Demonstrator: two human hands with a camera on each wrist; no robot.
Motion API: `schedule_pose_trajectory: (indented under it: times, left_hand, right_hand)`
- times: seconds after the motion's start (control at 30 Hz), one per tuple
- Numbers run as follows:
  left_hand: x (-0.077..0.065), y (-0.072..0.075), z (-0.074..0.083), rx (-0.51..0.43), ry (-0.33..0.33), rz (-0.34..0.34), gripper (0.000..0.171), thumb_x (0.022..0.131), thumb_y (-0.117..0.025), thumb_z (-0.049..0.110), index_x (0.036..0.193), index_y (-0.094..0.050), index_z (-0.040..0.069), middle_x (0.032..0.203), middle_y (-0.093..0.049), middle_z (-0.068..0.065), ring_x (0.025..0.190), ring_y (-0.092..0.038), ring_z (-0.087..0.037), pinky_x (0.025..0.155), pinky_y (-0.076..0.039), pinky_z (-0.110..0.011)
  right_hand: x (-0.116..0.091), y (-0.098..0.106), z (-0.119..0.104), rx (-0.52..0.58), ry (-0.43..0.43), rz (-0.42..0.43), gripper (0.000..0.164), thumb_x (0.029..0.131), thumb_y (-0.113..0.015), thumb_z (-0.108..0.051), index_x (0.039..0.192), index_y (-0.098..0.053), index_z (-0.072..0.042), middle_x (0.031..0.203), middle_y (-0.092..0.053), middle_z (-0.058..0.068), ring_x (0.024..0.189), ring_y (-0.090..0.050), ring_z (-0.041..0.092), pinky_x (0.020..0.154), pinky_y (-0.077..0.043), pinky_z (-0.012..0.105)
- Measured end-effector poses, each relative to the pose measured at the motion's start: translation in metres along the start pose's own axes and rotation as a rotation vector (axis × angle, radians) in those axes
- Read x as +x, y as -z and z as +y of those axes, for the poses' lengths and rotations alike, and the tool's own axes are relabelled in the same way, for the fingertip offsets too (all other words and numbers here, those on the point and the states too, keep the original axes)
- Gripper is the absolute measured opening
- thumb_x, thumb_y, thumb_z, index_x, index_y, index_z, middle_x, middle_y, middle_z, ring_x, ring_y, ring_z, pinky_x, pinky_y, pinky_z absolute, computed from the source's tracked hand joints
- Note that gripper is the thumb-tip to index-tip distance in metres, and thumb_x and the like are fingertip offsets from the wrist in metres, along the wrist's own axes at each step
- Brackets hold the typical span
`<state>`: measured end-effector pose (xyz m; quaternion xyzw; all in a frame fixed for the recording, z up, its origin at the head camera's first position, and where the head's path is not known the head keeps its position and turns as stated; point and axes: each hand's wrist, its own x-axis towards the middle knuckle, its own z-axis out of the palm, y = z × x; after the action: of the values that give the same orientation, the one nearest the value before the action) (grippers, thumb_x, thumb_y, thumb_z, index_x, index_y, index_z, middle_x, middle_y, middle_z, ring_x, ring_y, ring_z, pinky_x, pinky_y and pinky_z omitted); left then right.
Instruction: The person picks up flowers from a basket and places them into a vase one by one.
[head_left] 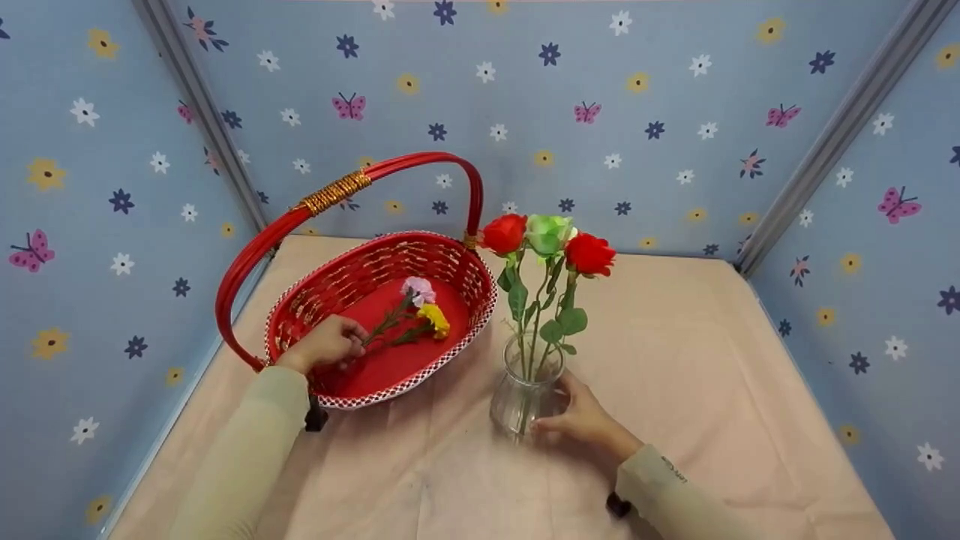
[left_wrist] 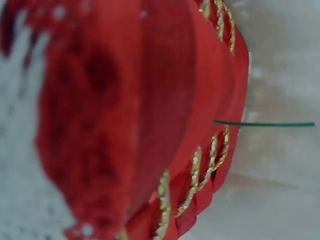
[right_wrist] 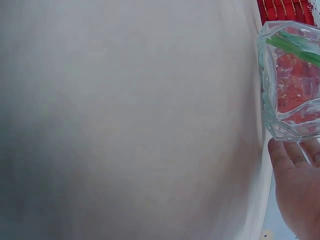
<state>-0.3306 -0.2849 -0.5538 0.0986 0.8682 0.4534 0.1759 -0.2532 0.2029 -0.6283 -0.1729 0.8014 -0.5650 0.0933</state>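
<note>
Inside the red woven basket (head_left: 390, 390), my left hand (head_left: 330, 345) pinches the stem of a pink carnation (head_left: 418, 291). A yellow carnation (head_left: 433, 320) lies close beside it on the red basket floor. From the left wrist, a thin green stem (left_wrist: 264, 124) shows against the basket's side, while the hand itself is out of that view. My right hand (head_left: 589, 420) holds the lower right side of a clear glass vase (head_left: 517, 397), thumb in front and fingers behind. Two red roses (head_left: 591, 255) and a pale green rose (head_left: 550, 234) stand in the vase.
The basket's tall red handle (head_left: 255, 259), wrapped with gold cord, arches over it at the left. A pale pink cloth (head_left: 675, 360) covers the table. Blue walls with a flower and butterfly print (head_left: 525, 97) enclose the back and both sides.
</note>
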Motion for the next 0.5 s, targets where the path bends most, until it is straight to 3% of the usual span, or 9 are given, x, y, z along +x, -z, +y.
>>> schedule_pose_trajectory:
  times: [0.13, 0.5]
  left_hand:
    - [-0.001, 0.002, 0.007, 0.013, -0.021, 0.031, 0.027, 0.099, -0.054, -0.007, 0.123, -0.065, -0.014, 0.097, -0.071, -0.019, 0.071, -0.062, -0.017, 0.061, -0.056, -0.031]
    - [0.002, 0.008, 0.032, 0.01, -0.049, 0.122, 0.024, 0.102, -0.065, -0.001, 0.124, -0.068, -0.01, 0.104, -0.066, -0.018, 0.071, -0.059, -0.015, 0.064, -0.056, -0.027]
  right_hand:
    - [0.0, 0.0, -0.001, -0.003, 0.008, -0.002, 0.098, 0.074, -0.097, -0.006, 0.156, -0.045, 0.004, 0.149, -0.06, 0.028, 0.143, -0.055, 0.05, 0.122, -0.041, 0.065]
    - [0.001, 0.001, 0.001, -0.01, 0.018, -0.002, 0.096, 0.074, -0.097, -0.006, 0.155, -0.046, 0.004, 0.148, -0.061, 0.028, 0.143, -0.055, 0.049, 0.122, -0.042, 0.064]
